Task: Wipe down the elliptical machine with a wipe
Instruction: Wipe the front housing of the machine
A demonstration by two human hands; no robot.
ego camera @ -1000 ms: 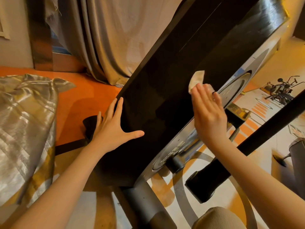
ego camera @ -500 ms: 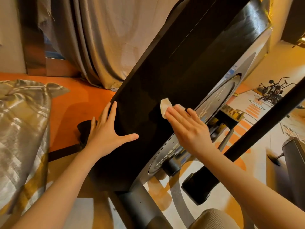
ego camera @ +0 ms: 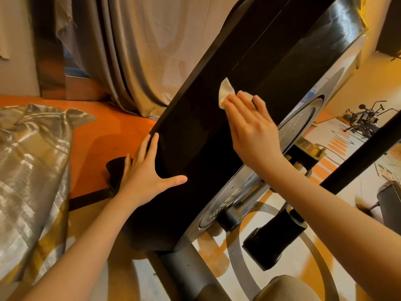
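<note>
In the head view, the large elliptical machine with its glossy black flywheel housing (ego camera: 195, 148) fills the middle, running slanted from the lower centre up to the upper right corner. On its right side there is a round silver-grey side disc (ego camera: 288, 153).

The right hand (ego camera: 252, 129) lies flat on the upper part of the black housing, with the fingers straight and close together. Under the fingers it presses a small crumpled white wipe (ego camera: 225, 92) against the black surface. One corner of the wipe sticks out above and to the left of the fingertips; the rest of it is hidden under the hand.

The left hand (ego camera: 145, 172) is lower on the housing, at its left edge. It is spread wide open, palm down on the black surface, with the thumb pointing to the right and the fingers reaching along the edge. It holds nothing. The two hands are well apart.

A thick black tube of the machine (ego camera: 325, 187) crosses the right side diagonally and ends in a wider black cuff near the bottom. A grey post (ego camera: 186, 274) goes down from under the housing.

Behind the machine hangs a long beige-grey pleated curtain (ego camera: 138, 51). On the left lies a shiny silver-gold fabric (ego camera: 32, 170), on an orange floor (ego camera: 104, 135). At the far right, small and not sharp, another dark exercise machine (ego camera: 364, 118) stands on a light floor with orange marks.
</note>
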